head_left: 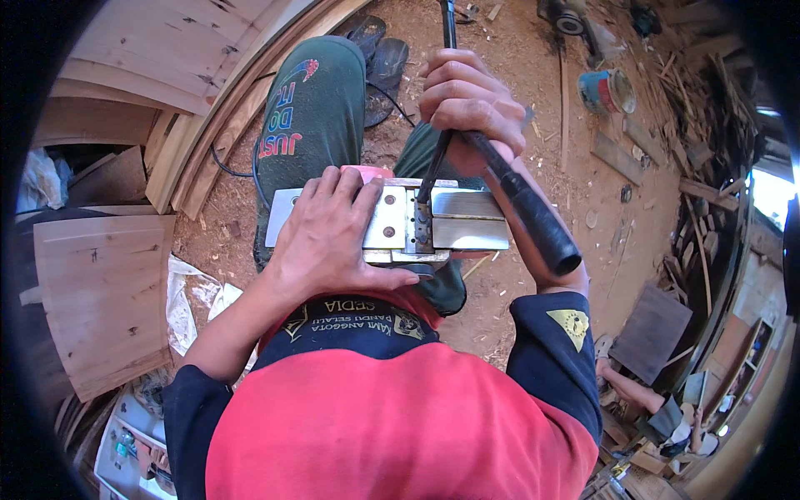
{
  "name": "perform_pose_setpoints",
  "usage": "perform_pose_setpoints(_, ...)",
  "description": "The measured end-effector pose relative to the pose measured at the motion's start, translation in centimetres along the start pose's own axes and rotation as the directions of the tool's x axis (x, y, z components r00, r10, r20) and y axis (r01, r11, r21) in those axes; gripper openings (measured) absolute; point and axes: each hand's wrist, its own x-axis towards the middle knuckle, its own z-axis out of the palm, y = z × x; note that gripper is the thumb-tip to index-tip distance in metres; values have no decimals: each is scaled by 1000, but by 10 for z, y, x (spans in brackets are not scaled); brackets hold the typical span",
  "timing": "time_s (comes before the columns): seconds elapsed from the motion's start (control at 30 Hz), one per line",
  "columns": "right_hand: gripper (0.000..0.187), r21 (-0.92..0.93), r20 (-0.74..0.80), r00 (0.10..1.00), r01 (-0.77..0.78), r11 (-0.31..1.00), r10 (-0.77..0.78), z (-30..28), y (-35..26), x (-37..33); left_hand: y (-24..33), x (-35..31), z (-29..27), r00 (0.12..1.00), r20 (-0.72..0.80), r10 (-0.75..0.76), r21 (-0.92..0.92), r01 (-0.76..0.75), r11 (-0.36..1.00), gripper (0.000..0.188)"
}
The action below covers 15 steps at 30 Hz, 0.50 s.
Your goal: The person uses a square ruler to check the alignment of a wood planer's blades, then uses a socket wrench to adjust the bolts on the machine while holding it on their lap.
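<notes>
Bracing upturned elec. planer (pixel 386 218) (prob. heavy, rigid, slick-soled; take by sides), LH (pixel 323 229) is pressing, fingers slightly spread, RH (pixel 475 108) is gripping blk. T-wrench (pixel 533 215), fingers curled.

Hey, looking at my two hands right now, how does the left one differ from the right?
Pose: your left hand lies palm down with fingers extended, while your right hand is curled into a grip.
Contact: the left hand rests on the planer; the right hand holds the black tool.
Place: the left hand is closer to your shirt, the right hand farther out.
Both are bare.
</notes>
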Motion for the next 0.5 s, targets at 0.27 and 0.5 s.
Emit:
perform_pose_setpoints(0.27,55,-45,110,993,55,997,-50,-13,2,5,-1,-1,0,998,-53,13,4,-13,1000,114)
perform_pose_setpoints(0.5,45,-47,169,985,46,998,-37,-17,-3,-8,0,-3,0,1000,-28,6,-11,-6,1000,110)
